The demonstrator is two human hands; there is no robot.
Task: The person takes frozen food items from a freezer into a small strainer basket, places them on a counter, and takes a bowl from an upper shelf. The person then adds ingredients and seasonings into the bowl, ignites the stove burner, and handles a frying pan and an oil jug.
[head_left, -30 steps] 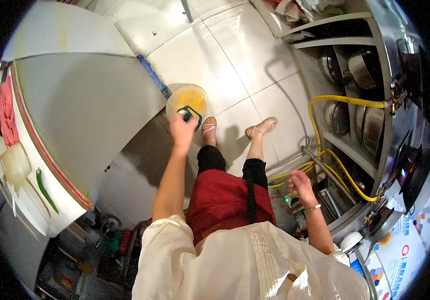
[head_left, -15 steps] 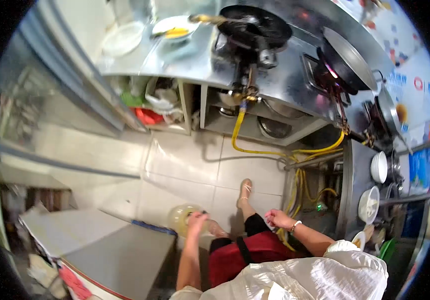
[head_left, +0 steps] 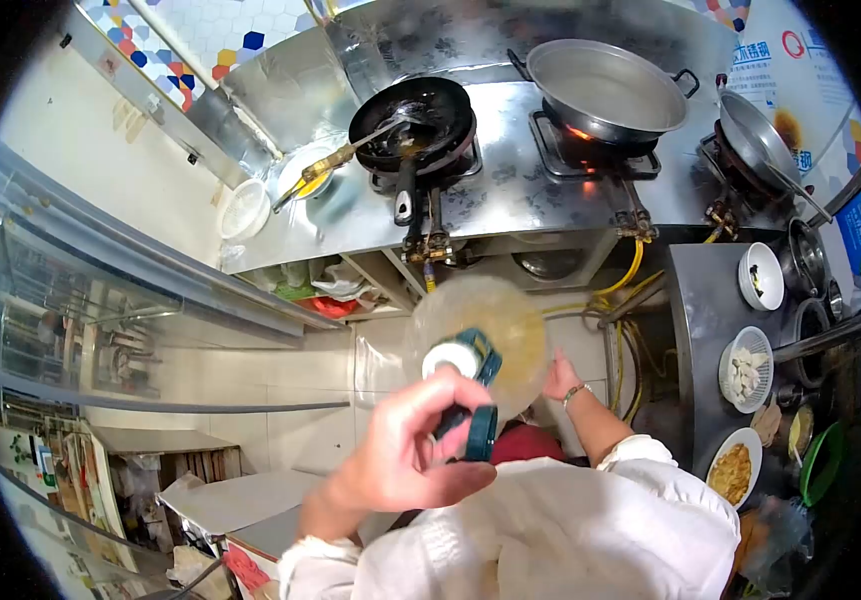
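Note:
My left hand [head_left: 390,445] is closed around the dark green handle [head_left: 481,434] of a large translucent plastic jug [head_left: 510,330] holding yellowish liquid. The jug hangs in front of me, seen from above and blurred at its edges. Its white cap [head_left: 450,358] sits just past my index finger, with more dark green plastic around it. My right hand [head_left: 562,380], a bracelet at its wrist, is at the jug's right edge, fingers stretched out and holding nothing.
A black wok [head_left: 375,150] with a ladle [head_left: 350,155] sits on the left burner. Flames show under the liquid-filled pan [head_left: 605,90]; another pan [head_left: 765,135] stands to its right. The side counter carries a white basket [head_left: 747,345] and a plate of yellow food [head_left: 755,450]. Yellow hoses hang below.
My left hand has lifted the jug from near the floor up in front of the stove. My view has swung up toward the burners. My right hand is now beside the jug.

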